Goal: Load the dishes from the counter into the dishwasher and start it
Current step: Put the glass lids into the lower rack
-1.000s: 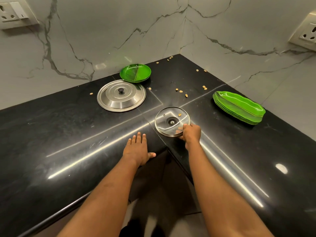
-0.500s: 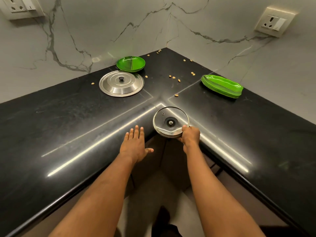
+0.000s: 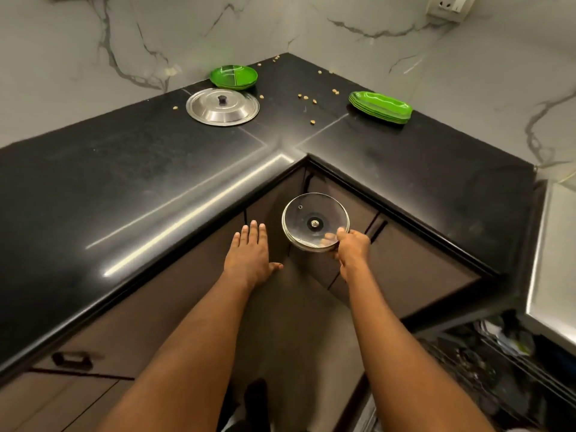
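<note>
Pinching the near rim of the glass lid (image 3: pixel 311 213) between thumb and curled fingers, the right hand (image 3: pixel 353 247) holds it in the air, roughly level, its knob fitting showing through the glass. The lid is off the worktop (image 3: pixel 124 182), out in front of the inner corner and over the brown cabinet doors (image 3: pixel 405 269). The left hand (image 3: pixel 249 254) is spread flat with its fingers straight and close together and its thumb out to the side. It holds nothing and is just beside the worktop's front edge, left of the lid.

On the black worktop, near the back corner, a steel lid (image 3: pixel 222 106) lies knob up. A round green plate (image 3: pixel 233 77) sits right behind it against the marble wall (image 3: pixel 156 32); whether the two touch is unclear. A stack of long green plates (image 3: pixel 380 107) rests on the right arm of the worktop, well apart from both. Pale crumbs (image 3: pixel 312 121) are scattered between them.

At lower right an open dishwasher rack (image 3: pixel 498 369) shows, dark and blurred. A socket (image 3: pixel 448 6) is on the wall at upper right.
</note>
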Tool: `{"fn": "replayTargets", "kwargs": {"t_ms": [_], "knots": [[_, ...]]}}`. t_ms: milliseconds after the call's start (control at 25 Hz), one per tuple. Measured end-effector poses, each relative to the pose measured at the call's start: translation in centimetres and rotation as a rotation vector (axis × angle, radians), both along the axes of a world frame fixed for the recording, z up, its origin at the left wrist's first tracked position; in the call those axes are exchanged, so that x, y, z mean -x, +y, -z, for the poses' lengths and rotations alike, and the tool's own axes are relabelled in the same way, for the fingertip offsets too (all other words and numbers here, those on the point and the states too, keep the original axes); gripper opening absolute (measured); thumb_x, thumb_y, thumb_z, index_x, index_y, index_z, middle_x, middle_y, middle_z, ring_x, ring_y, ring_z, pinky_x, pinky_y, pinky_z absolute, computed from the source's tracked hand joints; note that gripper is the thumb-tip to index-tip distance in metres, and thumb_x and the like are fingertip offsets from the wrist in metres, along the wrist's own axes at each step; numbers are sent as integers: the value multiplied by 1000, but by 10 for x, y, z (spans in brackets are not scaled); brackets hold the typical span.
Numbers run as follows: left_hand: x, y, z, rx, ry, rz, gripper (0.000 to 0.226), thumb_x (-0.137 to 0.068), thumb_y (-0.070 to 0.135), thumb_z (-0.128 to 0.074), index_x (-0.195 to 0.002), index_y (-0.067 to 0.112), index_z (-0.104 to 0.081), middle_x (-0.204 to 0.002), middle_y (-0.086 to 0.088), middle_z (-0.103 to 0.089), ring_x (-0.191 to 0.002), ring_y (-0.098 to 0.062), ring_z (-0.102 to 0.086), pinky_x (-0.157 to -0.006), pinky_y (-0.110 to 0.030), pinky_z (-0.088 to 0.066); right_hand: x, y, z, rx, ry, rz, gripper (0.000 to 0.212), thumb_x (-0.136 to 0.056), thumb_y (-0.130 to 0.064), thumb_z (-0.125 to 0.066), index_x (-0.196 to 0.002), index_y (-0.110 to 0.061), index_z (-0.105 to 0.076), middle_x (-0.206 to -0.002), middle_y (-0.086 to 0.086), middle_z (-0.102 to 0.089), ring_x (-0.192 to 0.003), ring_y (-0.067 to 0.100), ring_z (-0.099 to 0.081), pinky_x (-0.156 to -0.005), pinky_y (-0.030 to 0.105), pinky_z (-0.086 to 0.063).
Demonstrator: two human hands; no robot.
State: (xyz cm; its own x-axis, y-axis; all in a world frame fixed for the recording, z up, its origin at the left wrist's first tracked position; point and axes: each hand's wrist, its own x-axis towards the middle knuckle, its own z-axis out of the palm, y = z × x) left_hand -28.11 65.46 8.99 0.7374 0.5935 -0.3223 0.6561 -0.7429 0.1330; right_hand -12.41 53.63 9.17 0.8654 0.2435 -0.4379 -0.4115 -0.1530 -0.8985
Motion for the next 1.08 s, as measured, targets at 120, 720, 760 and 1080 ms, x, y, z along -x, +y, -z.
{"fn": "replayTargets", "kwargs": {"t_ms": [120, 720, 760, 1080], "knots": [[30, -45, 5, 5, 11, -6, 102, -94, 60, -50, -156, 7, 11, -163, -14, 14, -152, -29, 9, -123, -41, 2, 29, -47, 1, -39, 35, 3, 16, -99, -9, -47, -84, -12, -52, -79, 14, -69, -65, 25, -66, -72, 46, -55], [157, -254, 43, 96, 137, 189, 107, -92, 60, -54, -155, 3, 11, -163, -17, 14, -151, -31, 10, -123, -42, 2, 174, -267, 28, -39, 98, 112, 13, -101, -11, -45, -90, -11, -54, -77, 9, -67, -61, 19, -65, -68, 39, -56], [161, -266, 49, 123, 152, 217, 108, -91, 59, -55, -155, 3, 11, -163, -17, 14, -151, -31, 10, -123, -42, 2, 180, -282, 33, -13, 99, 131, 11, -101, -12, -46, -94, -10, -55, -78, 9, -68, -64, 20, -66, -65, 38, -56], [177, -384, 90, 224, 285, 412, 107, -91, 59, -56, -155, 2, 10, -163, -18, 12, -151, -32, 8, -123, -42, 1, 219, -434, 83, 261, 176, 242, 21, -96, -8, -51, -79, -12, -62, -83, 14, -67, -76, 29, -66, -69, 45, -59]]}}
